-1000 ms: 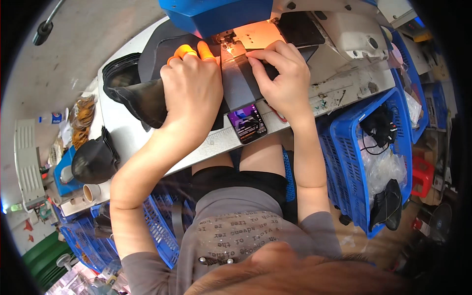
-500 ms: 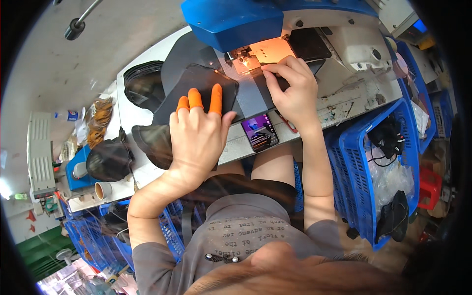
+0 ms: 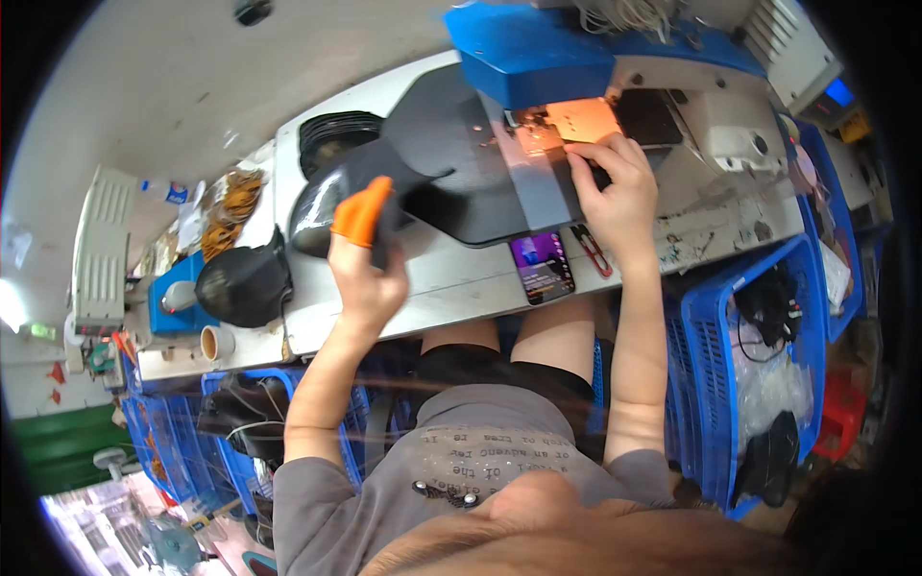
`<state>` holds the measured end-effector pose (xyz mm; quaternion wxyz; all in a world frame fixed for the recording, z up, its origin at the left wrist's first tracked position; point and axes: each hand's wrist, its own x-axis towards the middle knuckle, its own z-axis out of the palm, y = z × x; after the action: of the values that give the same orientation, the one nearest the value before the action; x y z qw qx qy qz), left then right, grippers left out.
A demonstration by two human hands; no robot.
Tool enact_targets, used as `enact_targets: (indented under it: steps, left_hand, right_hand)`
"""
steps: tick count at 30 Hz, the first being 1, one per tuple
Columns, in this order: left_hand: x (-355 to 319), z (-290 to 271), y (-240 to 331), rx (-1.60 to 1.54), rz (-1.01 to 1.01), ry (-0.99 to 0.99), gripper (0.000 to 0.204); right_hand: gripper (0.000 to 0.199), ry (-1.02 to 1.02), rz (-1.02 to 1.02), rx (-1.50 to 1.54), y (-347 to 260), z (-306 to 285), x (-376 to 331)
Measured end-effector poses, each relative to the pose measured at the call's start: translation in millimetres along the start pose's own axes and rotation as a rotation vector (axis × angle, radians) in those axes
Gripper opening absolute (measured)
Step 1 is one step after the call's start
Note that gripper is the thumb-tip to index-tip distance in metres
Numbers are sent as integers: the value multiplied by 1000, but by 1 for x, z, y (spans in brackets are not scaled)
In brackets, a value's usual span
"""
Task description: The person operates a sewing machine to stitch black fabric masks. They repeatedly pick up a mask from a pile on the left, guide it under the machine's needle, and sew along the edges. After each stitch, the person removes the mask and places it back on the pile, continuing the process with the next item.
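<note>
My left hand, with orange finger covers on its fingertips, is closed on a black leather-like piece. The piece is lifted and partly blurred, left of the sewing machine's dark work plate. Beside the lit needle area of the blue-covered sewing machine, my right hand has its thumb and fingers pinched together. Something dark shows under those fingers; what it is cannot be made out. Left of the plate lies a stack of curved black pieces.
A lit phone and red thread snips lie at the table's near edge. A shaped black piece and a cardboard tube are on the left. Blue crates stand right of my legs.
My left hand has gone from resting flat over the black piece to gripping it, lifting it up and leftward off the plate. My right hand stays by the needle area. The view has shifted.
</note>
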<state>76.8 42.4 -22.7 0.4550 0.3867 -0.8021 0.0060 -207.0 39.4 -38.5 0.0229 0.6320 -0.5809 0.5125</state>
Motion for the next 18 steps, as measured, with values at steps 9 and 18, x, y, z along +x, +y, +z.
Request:
enact_targets:
  steps: [9, 18]
  left_hand:
    - [-10, -41, -41, -700, -755, 432, 22]
    - [-15, -60, -30, -565, -638, 409, 20]
  right_hand:
    - [6, -39, -14, 18, 0, 2, -2]
    - [7, -70, 0, 12, 2, 2, -1]
